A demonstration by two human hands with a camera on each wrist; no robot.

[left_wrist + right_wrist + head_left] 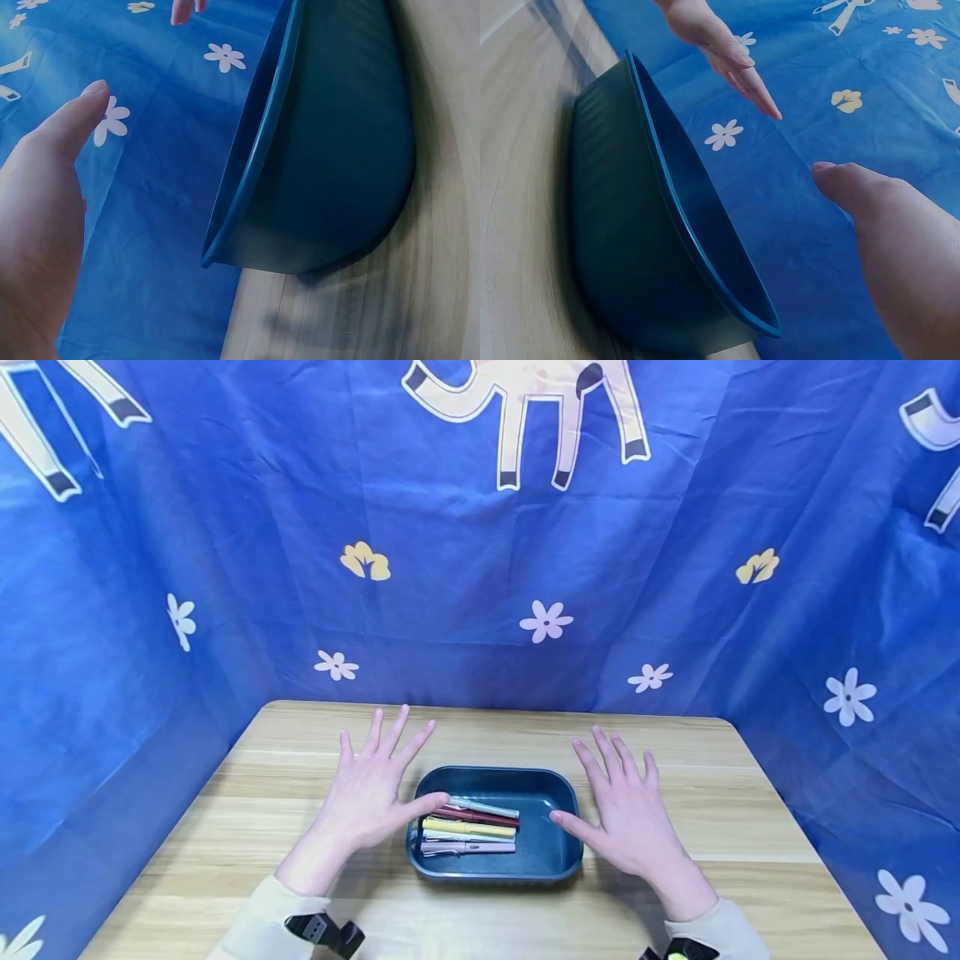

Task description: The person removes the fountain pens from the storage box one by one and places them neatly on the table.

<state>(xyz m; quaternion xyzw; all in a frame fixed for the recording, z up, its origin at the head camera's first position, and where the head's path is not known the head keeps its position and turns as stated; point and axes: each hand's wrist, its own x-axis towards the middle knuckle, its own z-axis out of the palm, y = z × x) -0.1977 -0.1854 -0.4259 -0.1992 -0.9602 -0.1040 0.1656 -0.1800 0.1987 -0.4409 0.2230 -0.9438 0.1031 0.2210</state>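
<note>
- Head view: left hand (367,802) wide, fingers fanned, grip empty; thumb reached over the left end of the box (546,835).
- Head view: right hand (632,818) also wide, fingers spread, holding nothing; thumb over the box's right rim.
- Head view: box was dark teal, smooth, slightly glossy, looked plastic; rounded rectangle with a thin lip. Sat between the hands on the table (480,920), which had pale wood grain and rounded far corners.
- Head view: slim pens lay sideways in the box's left part, bunched roughly parallel: pale blue pen (487,808), dark red pen (480,817), yellow pen (476,829), a pale one partly under the yellow, grey pen (483,847) nearest the person. Shiny clips showed on some.
- Head view: blue cloth (450,602) hung around the table, creased, printed with white flowers, yellow shapes and pale animal legs. Sleeves (268,917) light; dark strap (318,931) at left wrist.
- Left wrist view: left thumb extended, apart from the box rim; its other fingers hidden. Box wall smooth, corner rounded. Right fingertips peeked in at top. Pens hidden.
- Right wrist view: right thumb straight, clear of the curved rim; left hand beyond, fingers extended. Pens hidden behind the wall.
</note>
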